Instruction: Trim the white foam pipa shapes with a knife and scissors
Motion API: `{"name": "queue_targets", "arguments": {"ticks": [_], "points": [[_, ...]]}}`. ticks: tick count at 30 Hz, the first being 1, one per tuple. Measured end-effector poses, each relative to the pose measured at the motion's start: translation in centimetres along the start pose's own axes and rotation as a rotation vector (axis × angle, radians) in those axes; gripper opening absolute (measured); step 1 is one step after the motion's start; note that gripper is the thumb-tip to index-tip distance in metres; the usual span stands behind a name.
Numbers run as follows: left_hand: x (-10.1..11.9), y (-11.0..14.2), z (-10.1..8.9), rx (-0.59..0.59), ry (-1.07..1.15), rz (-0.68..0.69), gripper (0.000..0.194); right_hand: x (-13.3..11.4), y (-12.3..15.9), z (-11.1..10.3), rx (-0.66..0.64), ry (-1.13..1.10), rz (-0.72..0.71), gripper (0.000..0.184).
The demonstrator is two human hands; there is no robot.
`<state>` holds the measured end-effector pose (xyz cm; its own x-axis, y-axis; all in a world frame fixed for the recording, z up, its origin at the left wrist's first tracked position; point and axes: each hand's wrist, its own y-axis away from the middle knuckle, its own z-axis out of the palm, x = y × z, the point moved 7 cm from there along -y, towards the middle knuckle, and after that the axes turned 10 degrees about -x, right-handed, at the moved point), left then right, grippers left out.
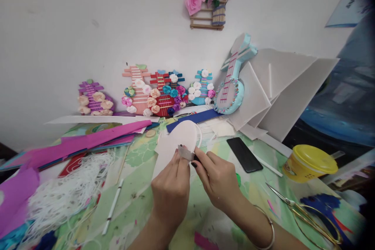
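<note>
A white foam-board cutout (183, 133) with a rounded end is in front of me over the table. My left hand (171, 189) is closed on its near part, fingers pointing away from me. My right hand (218, 177) pinches a cutter blade (185, 153), flat, grey and short, with a dark end at the fingertips. The blade lies across the tips of my left fingers, against the board's near side. Whether its edge is in the board I cannot tell. A thin curved white strip (200, 134) stands beside the board's right rim.
Gold-handled scissors (293, 205), a yellow-lidded tub (310, 164) and a black phone (244, 155) lie right. Left are tangled white string (70, 187), a white pen-like stick (113, 205) and magenta sheets (88, 142). Decorated paper guitars (162, 95) and white boards (281, 74) lean at the wall.
</note>
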<state>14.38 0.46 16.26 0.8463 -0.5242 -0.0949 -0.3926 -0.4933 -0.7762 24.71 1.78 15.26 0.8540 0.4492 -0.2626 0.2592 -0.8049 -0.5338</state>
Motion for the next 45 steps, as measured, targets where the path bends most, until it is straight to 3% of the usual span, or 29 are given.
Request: {"name": "queue_targets", "arguments": {"ticks": [7,15,28,45], "points": [[-0.8,0.2,-0.4,0.038,-0.017,-0.022,0.036,0.7,-0.1,0.7,-0.045,-0.079,0.027,0.038],[0.6,0.7,0.4,0.031,0.002,0.05,0.039,0.8,-0.2,-0.2,-0.027,-0.067,0.077,0.034],[0.0,0.2,-0.7,0.113,0.059,0.069,0.042,1.8,-0.4,-0.5,-0.011,-0.107,0.083,0.037],[0.7,0.5,0.3,0.056,0.098,0.147,0.036,2.1,-0.3,-0.3,-0.011,-0.108,0.133,0.035]]}}
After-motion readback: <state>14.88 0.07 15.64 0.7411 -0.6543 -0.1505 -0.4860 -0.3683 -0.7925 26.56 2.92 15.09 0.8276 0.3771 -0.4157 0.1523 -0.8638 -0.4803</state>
